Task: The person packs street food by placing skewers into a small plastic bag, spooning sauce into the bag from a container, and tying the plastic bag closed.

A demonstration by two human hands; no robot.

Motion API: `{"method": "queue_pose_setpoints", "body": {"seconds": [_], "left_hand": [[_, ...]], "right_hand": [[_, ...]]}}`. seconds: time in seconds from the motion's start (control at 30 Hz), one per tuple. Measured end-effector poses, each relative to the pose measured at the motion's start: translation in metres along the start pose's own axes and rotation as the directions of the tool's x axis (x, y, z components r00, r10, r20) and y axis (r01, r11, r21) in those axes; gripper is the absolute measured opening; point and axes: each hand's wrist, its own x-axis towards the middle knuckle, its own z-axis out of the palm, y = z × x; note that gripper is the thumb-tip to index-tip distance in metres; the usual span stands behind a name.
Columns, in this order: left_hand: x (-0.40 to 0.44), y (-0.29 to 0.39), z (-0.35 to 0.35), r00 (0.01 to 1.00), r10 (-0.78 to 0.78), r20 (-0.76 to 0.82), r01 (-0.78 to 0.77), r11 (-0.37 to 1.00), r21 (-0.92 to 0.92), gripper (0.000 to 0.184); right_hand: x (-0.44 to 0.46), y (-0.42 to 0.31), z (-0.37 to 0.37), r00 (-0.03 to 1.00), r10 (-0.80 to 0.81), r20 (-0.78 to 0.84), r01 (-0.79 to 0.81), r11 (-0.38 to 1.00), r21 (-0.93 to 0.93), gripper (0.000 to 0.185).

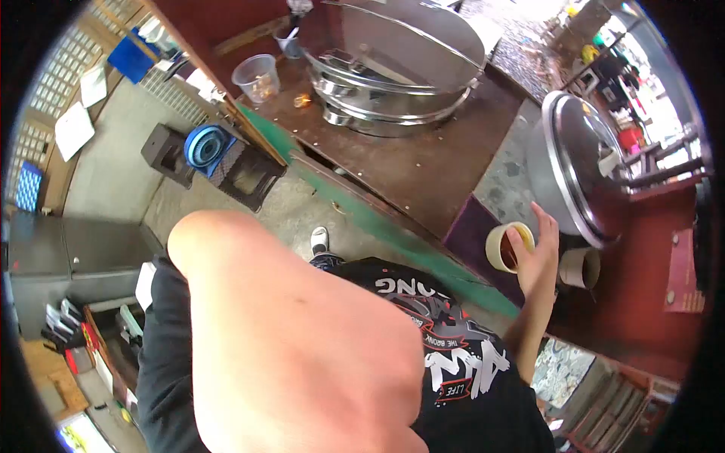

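At the right, my right hand (538,260) grips a cream-coloured cup (495,249) by its rim, thumb over the opening and fingers along the far side. Something reddish-brown shows inside the cup, which is tilted in this view. Beneath it lies a dark purple mat or surface (472,230). A second pale, round container (580,268) stands just right of the hand. My bare left forearm (302,325) is raised close to the camera and fills the lower middle. The left hand itself does not show.
A large steel drum with a clear lid (393,106) stands on the brown counter (408,170), beside a clear plastic tub (257,78). A big lidded metal pot (563,166) stands right. Dark stools (249,177), one bearing a blue fan-like object (208,149), occupy the floor.
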Motion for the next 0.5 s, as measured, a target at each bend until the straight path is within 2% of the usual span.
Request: {"method": "queue_pose_setpoints", "body": {"seconds": [0.1,0.23,0.33,0.37,0.47,0.5], "left_hand": [[-0.002,0.006,-0.003,0.991,-0.047,0.123,0.031,0.991,0.127,0.023],[-0.014,0.025,-0.031,0.947,-0.11,0.301,0.041,0.973,0.227,0.027],[-0.031,0.048,-0.065,0.896,-0.19,0.401,0.061,0.948,0.313,0.03],[-0.041,0.054,-0.074,0.897,-0.217,0.386,0.074,0.933,0.353,0.031],[-0.089,0.039,-0.105,0.907,-0.414,0.081,0.295,0.76,0.579,0.02],[-0.112,0.027,-0.132,0.845,-0.52,-0.123,0.492,0.666,0.561,0.013]], "right_hand": [[0.002,-0.017,0.005,0.995,0.009,0.096,-0.027,0.983,0.182,0.052],[0.008,-0.043,0.019,0.98,-0.047,0.195,0.01,0.982,0.187,0.051],[0.012,-0.076,0.028,0.959,-0.088,0.268,0.015,0.965,0.263,0.048],[0.013,-0.084,0.032,0.955,-0.11,0.275,0.027,0.958,0.287,0.047],[0.022,-0.106,0.053,0.963,-0.114,0.245,0.025,0.941,0.338,0.042],[0.025,-0.115,0.061,0.965,-0.108,0.237,0.014,0.931,0.365,0.042]]}}
